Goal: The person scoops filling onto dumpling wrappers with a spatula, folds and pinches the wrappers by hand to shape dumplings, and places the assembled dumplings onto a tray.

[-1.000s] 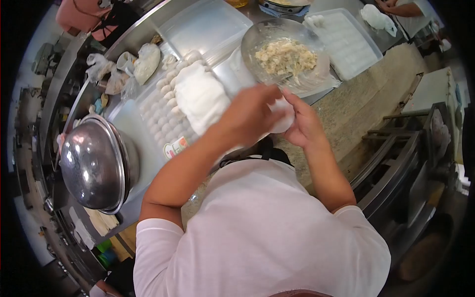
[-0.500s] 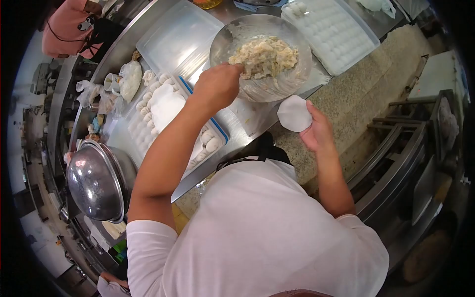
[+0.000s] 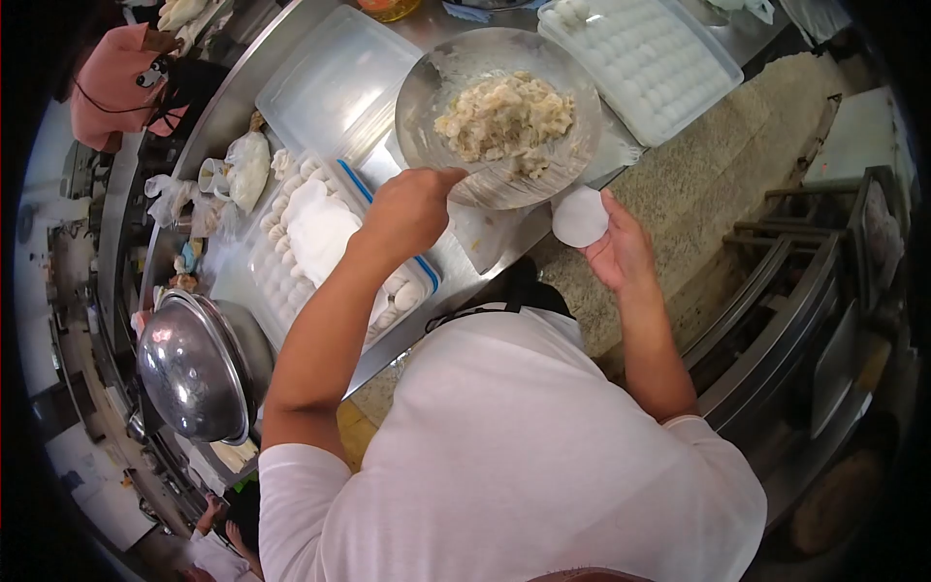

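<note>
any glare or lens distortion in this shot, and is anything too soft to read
Head view: strong fisheye bending, with black corners; head view: bright highlights on the domed metal bowl; head view: the white wrapper in the right hand keeps a readable edge, while detail along the far left is too small and soft to make out.

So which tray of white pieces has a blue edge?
The tray nearest the left hand, with a white sheet over some pieces; the upper-right tray shows no blue.
</note>
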